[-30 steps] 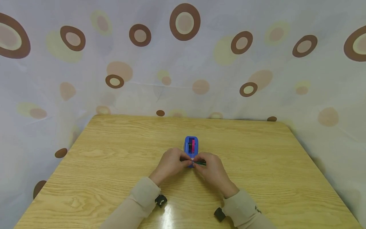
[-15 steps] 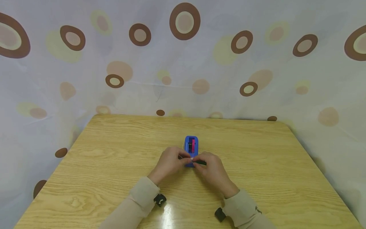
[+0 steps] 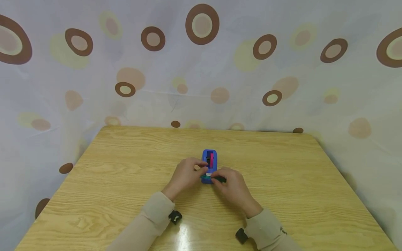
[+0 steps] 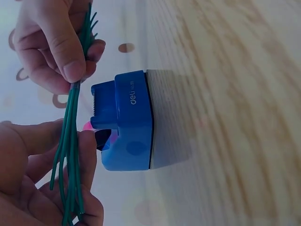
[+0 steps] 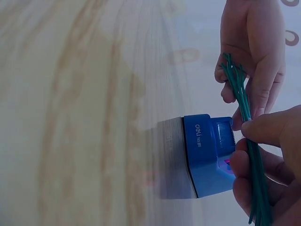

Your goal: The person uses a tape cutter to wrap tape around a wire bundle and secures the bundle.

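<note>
My right hand (image 3: 233, 184) pinches a bundle of thin green wire-like strands (image 4: 70, 122) near its middle, between thumb and fingers. The strands fan out loosely toward my left hand (image 3: 185, 174). That hand is close beside the fanned ends, its thumb and forefinger apart; in the left wrist view the strands pass in front of its fingers without a pinch. Just beyond the bundle, a blue tape dispenser (image 4: 134, 117) with a toothed cutter and a pink tape core stands on the table. The pinching fingers partly hide where the strands come together.
The wood-grain table (image 3: 125, 153) spreads out around the dispenser. Behind it hangs a pale curtain (image 3: 238, 111) with brown and cream circles. A black strap end (image 3: 175, 217) sticks out at the left sleeve and another black piece (image 3: 242, 236) at the right sleeve.
My left hand has let go of the bundle's middle and shifted slightly up and left, its fingertips parting. More green strands show between the hands. My right hand keeps its place.
</note>
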The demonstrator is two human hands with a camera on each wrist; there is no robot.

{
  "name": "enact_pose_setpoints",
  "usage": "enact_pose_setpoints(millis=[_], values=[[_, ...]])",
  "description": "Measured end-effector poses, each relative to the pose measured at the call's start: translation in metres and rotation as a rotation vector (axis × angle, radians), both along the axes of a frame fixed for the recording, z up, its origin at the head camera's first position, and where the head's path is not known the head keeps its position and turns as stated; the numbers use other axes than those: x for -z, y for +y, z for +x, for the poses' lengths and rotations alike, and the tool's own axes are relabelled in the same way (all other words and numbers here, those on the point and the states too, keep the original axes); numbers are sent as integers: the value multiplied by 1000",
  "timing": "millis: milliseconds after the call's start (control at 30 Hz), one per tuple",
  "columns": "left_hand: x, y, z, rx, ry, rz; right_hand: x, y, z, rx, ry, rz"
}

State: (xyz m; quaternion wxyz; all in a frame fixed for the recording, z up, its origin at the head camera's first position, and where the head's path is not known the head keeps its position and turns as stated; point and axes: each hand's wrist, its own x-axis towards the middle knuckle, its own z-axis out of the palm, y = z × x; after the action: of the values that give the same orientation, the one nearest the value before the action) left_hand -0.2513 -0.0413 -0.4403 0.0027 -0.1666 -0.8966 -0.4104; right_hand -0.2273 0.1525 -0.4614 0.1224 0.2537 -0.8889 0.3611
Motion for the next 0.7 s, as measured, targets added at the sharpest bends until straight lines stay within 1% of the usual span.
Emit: enact_pose_setpoints(millis=[167,367,500,600,700], values=[[1,0,-2,1,14,-3,1,1,-1,-20,1,-1],[4,-2,-6,-1,2,0,3,1,-2,-49,-31,-7],[6,-2,-8,21,0,-16,5,2,-3,-64,-37,-7],[7,-3,-9,45,4,-23,7,3,-3,-74,-24,-7],[9,-3,-10,53,-2,-19,8,4,-5,-78,-17,-9]])
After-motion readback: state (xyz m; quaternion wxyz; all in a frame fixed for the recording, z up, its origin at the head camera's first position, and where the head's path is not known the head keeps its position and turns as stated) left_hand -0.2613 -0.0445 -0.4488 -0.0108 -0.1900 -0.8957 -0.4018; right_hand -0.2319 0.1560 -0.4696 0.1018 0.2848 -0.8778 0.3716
